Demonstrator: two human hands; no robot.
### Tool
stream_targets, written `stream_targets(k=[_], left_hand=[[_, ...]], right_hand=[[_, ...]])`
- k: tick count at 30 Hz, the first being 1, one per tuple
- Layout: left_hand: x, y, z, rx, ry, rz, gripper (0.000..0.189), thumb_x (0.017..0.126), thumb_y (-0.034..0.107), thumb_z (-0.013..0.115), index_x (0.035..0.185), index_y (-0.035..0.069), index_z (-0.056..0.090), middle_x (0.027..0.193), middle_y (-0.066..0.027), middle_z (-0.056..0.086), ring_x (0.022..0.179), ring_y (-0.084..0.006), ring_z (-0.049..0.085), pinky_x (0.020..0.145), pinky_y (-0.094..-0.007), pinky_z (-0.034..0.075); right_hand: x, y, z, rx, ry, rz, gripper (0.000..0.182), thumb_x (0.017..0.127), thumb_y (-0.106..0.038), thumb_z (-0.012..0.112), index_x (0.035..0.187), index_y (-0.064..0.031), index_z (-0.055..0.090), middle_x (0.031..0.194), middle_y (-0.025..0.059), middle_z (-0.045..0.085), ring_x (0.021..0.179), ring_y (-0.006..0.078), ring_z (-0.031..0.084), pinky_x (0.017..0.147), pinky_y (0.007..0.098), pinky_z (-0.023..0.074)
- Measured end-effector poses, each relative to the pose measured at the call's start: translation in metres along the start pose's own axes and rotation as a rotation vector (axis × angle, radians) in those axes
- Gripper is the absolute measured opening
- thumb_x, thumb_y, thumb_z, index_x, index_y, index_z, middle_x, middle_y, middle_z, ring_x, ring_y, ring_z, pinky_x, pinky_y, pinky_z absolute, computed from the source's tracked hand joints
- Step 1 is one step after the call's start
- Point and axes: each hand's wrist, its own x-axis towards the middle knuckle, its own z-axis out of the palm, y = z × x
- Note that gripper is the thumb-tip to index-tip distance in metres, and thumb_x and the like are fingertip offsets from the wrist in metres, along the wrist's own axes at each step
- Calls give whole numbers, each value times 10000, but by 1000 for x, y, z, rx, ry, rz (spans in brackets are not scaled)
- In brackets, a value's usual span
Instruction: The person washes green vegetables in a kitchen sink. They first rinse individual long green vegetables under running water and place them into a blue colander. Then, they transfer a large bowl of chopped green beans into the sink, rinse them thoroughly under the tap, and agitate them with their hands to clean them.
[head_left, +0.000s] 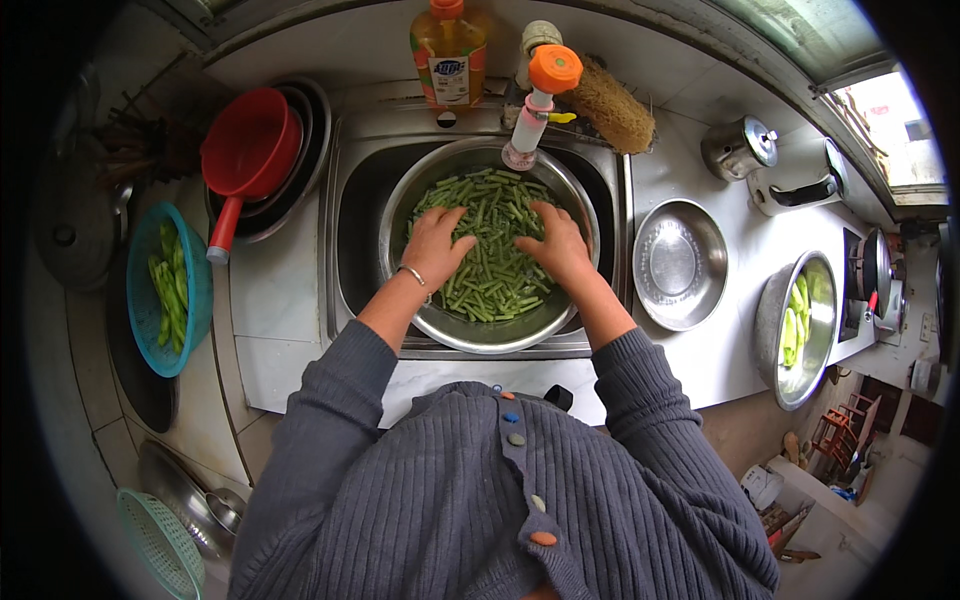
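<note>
A large stainless steel basin (491, 341) sits in the metal sink (327, 255). Cut green bean pieces (491, 277) fill much of it, apparently in water. My left hand (435, 251) rests at the left side of the beans, thumb apart from the fingers. Opposite it, my right hand (556, 241) touches the beans on the right with its thumb also spread. Some fingertips are hidden among the pieces, but neither hand appears to grip anything. Above the basin's far side hangs the faucet spout (523, 142), topped by an orange knob (556, 69).
A red ladle (247, 142) lies on stacked bowls (319, 135) at left, near a blue basket (196, 300) of green vegetables. Right of the sink are a shallow metal bowl (679, 262) and a basin (776, 330) with vegetables. A soap bottle (450, 56) and loofah (611, 105) stand behind.
</note>
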Motion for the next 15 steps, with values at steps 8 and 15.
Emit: stream_targets(k=[8,15], left_hand=[[-36,20,2,539,-682,-63,880,626,689,711,1164,11,553,1136,-170,598,1075,-347,589,889,-410,490],[-32,5,50,305,-598,-93,947,548,488,866,1194,-61,445,1115,-268,566,1048,-395,583,899,-418,488]], right_hand=[[-39,-3,21,-581,-662,-26,696,570,-360,850,1130,-76,551,1134,162,570,1022,324,612,828,422,528],[-43,-1,82,-144,-536,-30,748,588,-73,776,1235,-19,406,1156,268,490,1001,455,571,824,445,519]])
